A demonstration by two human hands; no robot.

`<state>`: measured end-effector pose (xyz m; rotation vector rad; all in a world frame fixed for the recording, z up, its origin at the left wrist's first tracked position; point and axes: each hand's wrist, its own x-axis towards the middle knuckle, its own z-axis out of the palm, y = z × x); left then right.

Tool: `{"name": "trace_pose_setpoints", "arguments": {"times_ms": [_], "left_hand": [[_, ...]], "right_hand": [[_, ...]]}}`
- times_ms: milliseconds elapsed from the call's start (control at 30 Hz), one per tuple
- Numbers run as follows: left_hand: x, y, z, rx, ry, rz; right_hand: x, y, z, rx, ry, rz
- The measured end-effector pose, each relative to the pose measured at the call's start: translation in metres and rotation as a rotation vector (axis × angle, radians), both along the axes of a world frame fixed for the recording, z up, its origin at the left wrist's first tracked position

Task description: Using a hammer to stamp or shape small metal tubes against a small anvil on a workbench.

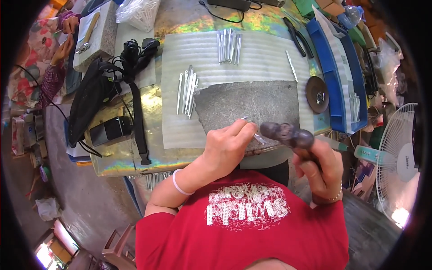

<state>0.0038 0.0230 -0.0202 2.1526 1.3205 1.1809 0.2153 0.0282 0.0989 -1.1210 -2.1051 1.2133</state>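
Observation:
My left hand (230,146) is closed, its fingertips pinching a small shiny silver-coloured metal piece (259,138) at the near edge of a dark grey slab (252,101). Most of that piece is covered by the fingers, so its exact kind is unclear. In my right hand (321,171) is a hammer (288,134), gripped by its handle. Its dark rounded head is right beside my left fingertips and looks raised above the slab's near right corner. Slim metal punches (187,92) lie left of the slab, and another group of metal punches (229,47) lies beyond it.
A white foam sheet (173,135) covers the table's middle. On the right are pliers (297,38), a brown disc (317,94), a blue tray (330,85) and a fan (398,157). On the left lie a black bag (90,99) and a stone block (101,38); another person's hands (63,49) are beyond.

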Motion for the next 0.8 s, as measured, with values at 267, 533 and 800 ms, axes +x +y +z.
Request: {"name": "trace_pose_setpoints", "arguments": {"times_ms": [267,533,800], "left_hand": [[0.000,0.002,-0.001,-0.014,-0.017,-0.003],[0.001,0.002,0.004,-0.065,-0.016,-0.034],[-0.006,-0.005,0.013,-0.223,-0.190,-0.065]], "right_hand": [[0.002,-0.002,0.014,0.255,-0.146,0.115],[0.023,-0.031,0.057,0.141,0.147,-0.034],[0.015,-0.026,0.026,0.317,-0.194,-0.168]]}}
